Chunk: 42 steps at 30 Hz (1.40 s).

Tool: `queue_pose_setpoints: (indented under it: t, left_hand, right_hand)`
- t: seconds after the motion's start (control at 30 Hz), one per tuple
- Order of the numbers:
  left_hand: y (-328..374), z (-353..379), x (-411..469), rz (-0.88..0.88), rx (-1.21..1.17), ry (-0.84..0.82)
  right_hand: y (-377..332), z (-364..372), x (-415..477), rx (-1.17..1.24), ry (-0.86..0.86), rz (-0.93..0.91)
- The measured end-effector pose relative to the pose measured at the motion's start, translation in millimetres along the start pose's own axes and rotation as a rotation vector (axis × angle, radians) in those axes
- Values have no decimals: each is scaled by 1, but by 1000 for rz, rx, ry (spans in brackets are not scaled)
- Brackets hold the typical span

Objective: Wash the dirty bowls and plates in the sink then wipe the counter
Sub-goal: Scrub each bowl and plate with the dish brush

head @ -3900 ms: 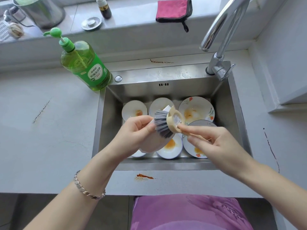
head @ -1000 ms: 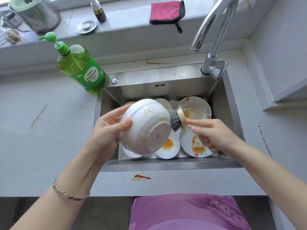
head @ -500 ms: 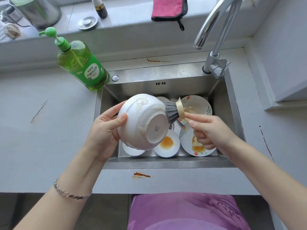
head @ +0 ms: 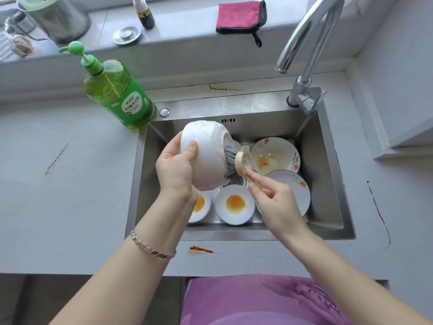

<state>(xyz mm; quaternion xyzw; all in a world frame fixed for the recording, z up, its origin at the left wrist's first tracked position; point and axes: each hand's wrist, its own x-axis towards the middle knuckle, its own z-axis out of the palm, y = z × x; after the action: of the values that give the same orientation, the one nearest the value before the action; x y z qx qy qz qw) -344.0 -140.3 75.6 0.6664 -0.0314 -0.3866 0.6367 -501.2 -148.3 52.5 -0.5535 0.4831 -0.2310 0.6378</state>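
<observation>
While one bowl (head: 206, 158) is held, two plates (head: 281, 146) lie.

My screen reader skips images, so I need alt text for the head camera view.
Over a steel sink, the left hand holds a white bowl while the right hand presses a dish brush against it. Stained bowls and plates lie below.

Bright daylight, soft shadows, wide-angle edge distortion.

The sink (head: 328, 202) is brushed metal, the faucet (head: 311, 41) polished chrome, the bowl (head: 208, 156) glossy ceramic, the counter (head: 70, 195) matt stone, the cloth (head: 239, 16) fuzzy fabric.
</observation>
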Motion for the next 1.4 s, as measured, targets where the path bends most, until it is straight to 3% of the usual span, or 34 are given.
queue_pose_setpoints:
  t: [0.3,0.53,0.77,0.97,1.2,1.4]
  left_hand:
    - [-7,1,-7,-58,14,-19]
    - [-22,3,2,-170,-37,154]
    - [-25,4,-11,-177,22,29]
    - [-13,-2,4,-109,-6,63]
    - [-11,-2,-1,-74,59,-50]
    - [-4,-1,3,-52,46,-39]
  right_hand:
    - [8,-18,30,-86,75,44]
    - [11,-3,10,-99,-9,2]
    - [3,-23,55,-220,24,30]
    - [15,-14,11,-86,-102,82]
    - [1,-20,34,-66,3,45]
    - [1,-15,8,-19,-62,21]
